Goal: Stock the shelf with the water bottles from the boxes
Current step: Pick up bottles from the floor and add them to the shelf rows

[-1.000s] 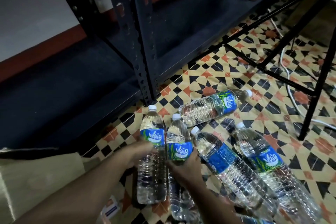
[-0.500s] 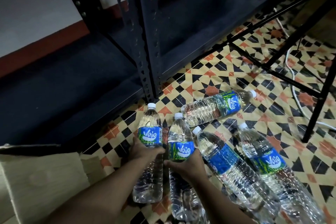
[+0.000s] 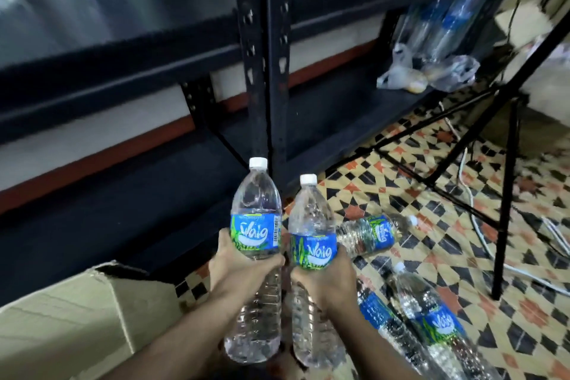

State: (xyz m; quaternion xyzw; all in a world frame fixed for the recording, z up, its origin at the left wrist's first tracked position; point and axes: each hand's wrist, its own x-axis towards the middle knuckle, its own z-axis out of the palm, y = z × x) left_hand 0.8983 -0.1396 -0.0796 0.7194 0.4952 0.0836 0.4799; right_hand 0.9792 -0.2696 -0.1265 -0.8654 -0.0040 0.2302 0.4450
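Left hand (image 3: 243,268): you grip a bottle (image 3: 256,200) upright.
Right hand (image 3: 328,279): you grip a second bottle (image 3: 311,213) beside it.
Shelf (image 3: 123,52): ahead of your hands.

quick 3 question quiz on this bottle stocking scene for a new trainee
1. True or false: the left hand grips the left bottle and the right hand grips the right bottle, caps up.
2. Where is the cardboard box? A) left of the left arm B) on the upper shelf C) right of the right arm
3. Fill in: ___ loose bottles lie on the tiled floor.
Key: 1 true; 2 A; 3 three
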